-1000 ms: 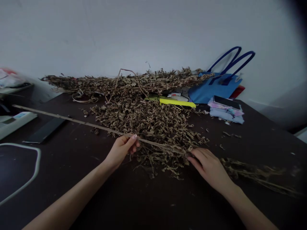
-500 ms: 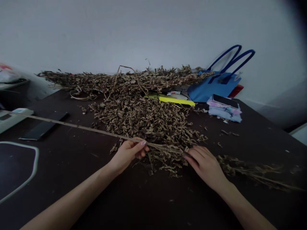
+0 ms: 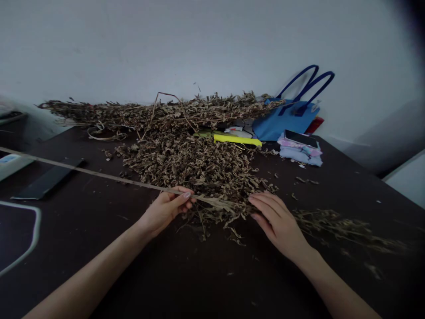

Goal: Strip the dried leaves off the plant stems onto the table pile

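Note:
My left hand (image 3: 169, 208) pinches a long dried stem (image 3: 109, 177) between thumb and fingers. The stem runs out to the left edge, and its leafy end (image 3: 219, 204) lies toward my right hand. My right hand (image 3: 277, 221) is at the leaves' right end, fingers a little apart and touching the leaves, with nothing plainly gripped. Behind both hands spreads a heap of dry curled leaves (image 3: 189, 161). Another dried leafy stem (image 3: 338, 226) lies right of my right hand, partly blurred.
A long bundle of dried plants (image 3: 133, 116) lies along the wall. Behind the heap are a yellow object (image 3: 237, 141) and a blue bag (image 3: 285, 122). A phone (image 3: 301, 138) rests on folded cloth (image 3: 300, 154). At left are a dark flat object (image 3: 49, 179) and a white device (image 3: 13, 166).
The view has shifted slightly, moving most things left. My right hand's fingers have spread from their pinch at the leafy end. The left hand keeps its hold on the stem.

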`<state>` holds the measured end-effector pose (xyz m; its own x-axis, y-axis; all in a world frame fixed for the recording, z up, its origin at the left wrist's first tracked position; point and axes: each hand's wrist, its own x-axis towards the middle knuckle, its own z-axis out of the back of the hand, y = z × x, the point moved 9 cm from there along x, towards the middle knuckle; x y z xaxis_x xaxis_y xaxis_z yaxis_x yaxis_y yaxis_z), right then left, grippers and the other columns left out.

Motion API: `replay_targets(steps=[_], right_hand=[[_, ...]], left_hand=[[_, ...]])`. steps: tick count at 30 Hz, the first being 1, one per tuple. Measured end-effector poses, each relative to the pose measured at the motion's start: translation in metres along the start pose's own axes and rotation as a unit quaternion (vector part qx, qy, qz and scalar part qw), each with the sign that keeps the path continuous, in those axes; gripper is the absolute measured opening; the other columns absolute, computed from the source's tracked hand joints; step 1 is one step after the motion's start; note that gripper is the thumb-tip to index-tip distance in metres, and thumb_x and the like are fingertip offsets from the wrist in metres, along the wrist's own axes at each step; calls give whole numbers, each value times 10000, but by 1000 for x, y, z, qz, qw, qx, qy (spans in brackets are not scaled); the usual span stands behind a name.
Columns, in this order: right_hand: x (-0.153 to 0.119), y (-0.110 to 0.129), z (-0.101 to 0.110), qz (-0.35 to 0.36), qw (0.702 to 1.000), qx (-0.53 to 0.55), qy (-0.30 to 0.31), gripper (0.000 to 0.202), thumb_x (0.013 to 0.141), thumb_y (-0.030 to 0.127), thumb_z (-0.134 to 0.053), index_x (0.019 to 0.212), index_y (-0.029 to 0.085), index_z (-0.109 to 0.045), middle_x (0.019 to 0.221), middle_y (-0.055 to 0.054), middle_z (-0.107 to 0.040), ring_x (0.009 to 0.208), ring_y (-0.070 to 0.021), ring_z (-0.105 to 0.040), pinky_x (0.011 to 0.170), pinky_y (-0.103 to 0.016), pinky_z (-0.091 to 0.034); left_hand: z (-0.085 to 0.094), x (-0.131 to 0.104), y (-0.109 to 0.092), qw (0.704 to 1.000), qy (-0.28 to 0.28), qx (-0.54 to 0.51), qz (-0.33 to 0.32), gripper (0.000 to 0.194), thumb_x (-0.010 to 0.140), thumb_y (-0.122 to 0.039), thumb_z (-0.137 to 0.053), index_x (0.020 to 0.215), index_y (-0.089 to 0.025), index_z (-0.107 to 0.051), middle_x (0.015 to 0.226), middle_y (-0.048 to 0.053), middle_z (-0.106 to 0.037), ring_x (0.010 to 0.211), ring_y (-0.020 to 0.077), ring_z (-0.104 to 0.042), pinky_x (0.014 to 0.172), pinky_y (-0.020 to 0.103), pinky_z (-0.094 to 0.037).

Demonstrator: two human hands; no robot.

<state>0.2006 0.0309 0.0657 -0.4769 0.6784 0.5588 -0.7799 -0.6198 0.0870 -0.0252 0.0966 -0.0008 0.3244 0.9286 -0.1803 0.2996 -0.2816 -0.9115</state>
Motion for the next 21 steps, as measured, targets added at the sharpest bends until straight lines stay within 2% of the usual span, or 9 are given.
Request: replay_targets(steps=[7, 9, 15, 18, 21], right_hand=[[-2, -19, 47, -71, 992, 41, -97, 273, 873, 171, -456, 1114, 212, -577, 1067, -95, -627, 1011, -231, -584, 862, -403, -477], [-2, -24, 50, -87, 992, 30, -82, 240, 879, 181, -456, 1078, 214, -586, 1029, -89, -631, 980, -222, -588, 845, -382, -474], [-4, -30, 4, -64, 992, 4, 108, 263, 911, 278, -446, 1148, 219, -543, 1083, -77, -614, 1014, -222, -556, 884, -403, -447], [-7, -34, -9, -79, 988, -3, 132, 347, 926, 315, -408, 1259, 232, -465, 1097, -82, -612, 1005, -219, -566, 846, -388, -477], [-7, -35, -16, -97, 985, -1, 142, 465, 931, 348, -382, 1377, 232, -322, 1105, -100, -616, 944, -216, -600, 774, -365, -513]], left_hand=[[7, 3, -7, 1000, 12, 28, 4, 155, 725, -233, -712, 843, -157, -647, 785, 23, -649, 680, 93, -562, 637, 201, -445], [9, 4, -7, 999, 13, 37, 3, 156, 730, -239, -707, 853, -161, -650, 799, 28, -651, 679, 98, -562, 638, 208, -445], [12, 5, -7, 998, 22, 51, -5, 150, 771, -251, -670, 899, -176, -650, 806, 20, -645, 701, 96, -554, 652, 209, -436], [12, 4, -9, 998, 19, 60, -8, 148, 782, -261, -659, 900, -173, -644, 811, 23, -642, 704, 97, -547, 645, 209, -429], [12, 3, -9, 998, 19, 57, -8, 142, 780, -267, -661, 885, -173, -639, 788, 15, -635, 700, 96, -545, 646, 209, -426]])
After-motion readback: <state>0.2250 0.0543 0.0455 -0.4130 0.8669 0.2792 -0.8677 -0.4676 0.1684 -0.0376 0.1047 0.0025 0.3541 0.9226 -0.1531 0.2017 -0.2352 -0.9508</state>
